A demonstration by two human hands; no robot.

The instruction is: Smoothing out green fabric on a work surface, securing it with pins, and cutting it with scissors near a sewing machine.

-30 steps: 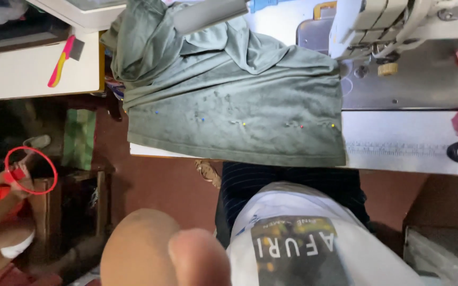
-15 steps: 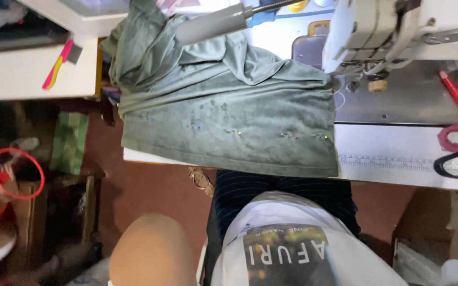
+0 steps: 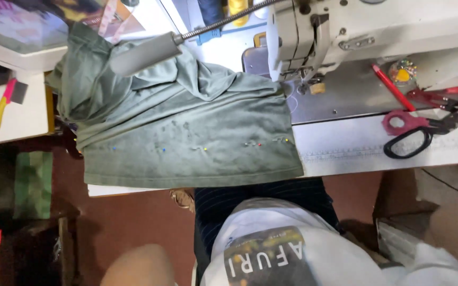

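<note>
One green garment (image 3: 186,132), pinned, beside sewing machine (image 3: 345,37)

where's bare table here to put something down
Free: the white strip between the green cloth's right edge and the scissors; also the metal plate between the needle and the red pencil. Crowded: the far right, with scissors, pencil and red-handled tools.

1 green garment (image 3: 186,132), 1 sewing machine (image 3: 356,32), 2 scissors (image 3: 409,135), 1 red pencil (image 3: 390,87).
</note>
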